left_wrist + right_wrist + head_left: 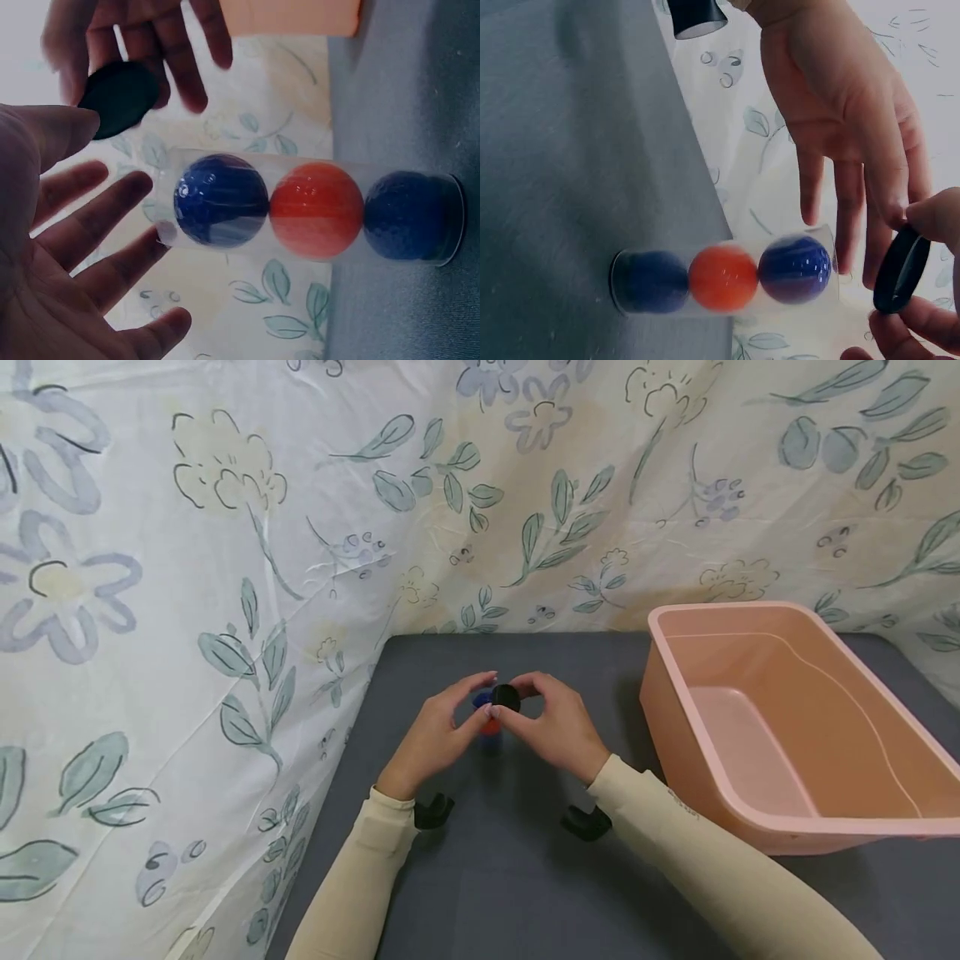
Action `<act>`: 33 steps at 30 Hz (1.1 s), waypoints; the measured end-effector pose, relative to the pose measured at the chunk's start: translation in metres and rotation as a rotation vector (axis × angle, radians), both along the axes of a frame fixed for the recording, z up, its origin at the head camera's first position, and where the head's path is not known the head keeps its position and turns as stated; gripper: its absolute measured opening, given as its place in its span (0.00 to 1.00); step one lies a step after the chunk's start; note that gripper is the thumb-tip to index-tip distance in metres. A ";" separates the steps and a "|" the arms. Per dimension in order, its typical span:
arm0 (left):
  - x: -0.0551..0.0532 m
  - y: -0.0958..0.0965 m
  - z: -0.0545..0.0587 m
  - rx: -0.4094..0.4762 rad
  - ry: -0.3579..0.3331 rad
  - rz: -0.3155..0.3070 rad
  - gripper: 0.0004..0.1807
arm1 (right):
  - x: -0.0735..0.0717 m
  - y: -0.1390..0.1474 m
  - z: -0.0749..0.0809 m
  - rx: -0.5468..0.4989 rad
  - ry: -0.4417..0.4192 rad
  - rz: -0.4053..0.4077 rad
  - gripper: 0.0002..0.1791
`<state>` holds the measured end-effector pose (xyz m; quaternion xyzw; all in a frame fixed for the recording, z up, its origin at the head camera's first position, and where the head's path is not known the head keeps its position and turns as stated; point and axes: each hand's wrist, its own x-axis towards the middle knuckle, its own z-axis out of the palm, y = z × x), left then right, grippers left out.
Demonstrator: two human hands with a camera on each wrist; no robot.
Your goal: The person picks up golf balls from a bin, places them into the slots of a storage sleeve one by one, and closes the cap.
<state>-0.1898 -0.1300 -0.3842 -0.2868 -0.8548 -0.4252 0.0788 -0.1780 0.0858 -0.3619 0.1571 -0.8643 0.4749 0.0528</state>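
Note:
A clear tube [270, 255] stands upright on the dark table, its top uncovered. Inside are stacked an upper blue ball [221, 201], an orange ball [723, 277] and a lower blue ball [403, 215]. My right hand [558, 727] pinches a round black cap [902, 268] above and beside the tube's top. The left hand [435, 739] has its fingers spread and fairly straight near the tube's rim, and its thumb tip meets the cap's edge. Whether those fingers touch the tube, I cannot tell.
A large pink plastic tub [731, 806] stands on the dark grey table [487, 893], right of the hands. Floral cloth [315, 527] hangs behind the table and along its left side. Black wrist mounts [587, 823] jut out beneath both wrists.

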 end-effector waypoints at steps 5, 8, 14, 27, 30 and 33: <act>0.000 -0.002 0.004 -0.007 0.036 -0.017 0.26 | -0.004 -0.008 -0.002 -0.071 0.003 -0.019 0.22; 0.000 -0.004 0.006 -0.008 0.045 -0.035 0.27 | -0.006 -0.011 -0.004 -0.110 0.022 -0.015 0.23; -0.002 -0.008 0.005 -0.065 0.025 -0.067 0.28 | -0.010 -0.016 -0.010 -0.138 0.071 0.013 0.27; -0.005 -0.016 -0.006 -0.137 0.134 0.062 0.23 | -0.019 -0.020 -0.021 -0.029 0.024 0.045 0.30; -0.006 -0.019 -0.008 -0.164 0.153 0.078 0.23 | -0.021 -0.021 -0.024 -0.001 0.014 0.057 0.29; -0.008 -0.021 -0.009 -0.183 0.146 0.082 0.22 | -0.022 -0.021 -0.027 0.000 0.002 0.067 0.29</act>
